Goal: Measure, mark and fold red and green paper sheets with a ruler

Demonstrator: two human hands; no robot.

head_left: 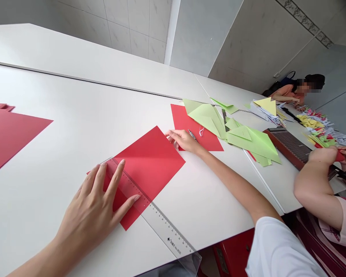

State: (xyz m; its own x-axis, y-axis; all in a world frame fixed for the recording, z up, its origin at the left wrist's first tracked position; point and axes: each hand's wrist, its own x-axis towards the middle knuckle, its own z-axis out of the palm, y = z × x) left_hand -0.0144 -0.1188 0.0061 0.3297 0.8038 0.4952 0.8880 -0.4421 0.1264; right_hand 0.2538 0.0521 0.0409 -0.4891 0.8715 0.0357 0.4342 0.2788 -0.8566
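Note:
My left hand (95, 200) lies spread over a clear plastic ruler (164, 223) and a sheet of red paper (150, 161). Its fingers press on the ruler, which crosses the sheet's lower left part and runs past the table's front edge. At the sheet's upper right edge is my right hand (183, 140), with its fingers loosely bent and apart. Whether those fingertips touch the paper is hard to tell. Just beyond it, a pen (192, 134) and a small white looped item (201, 131) rest on another red sheet (210, 143).
Red paper (14, 134) is stacked at the left. Light green sheets (248, 140) overlap at the right, near a paper trimmer (291, 146). A co-worker's arm (317, 181) reaches in at the right. Another person (291, 92) sits farther back beside colourful paper scraps (314, 121).

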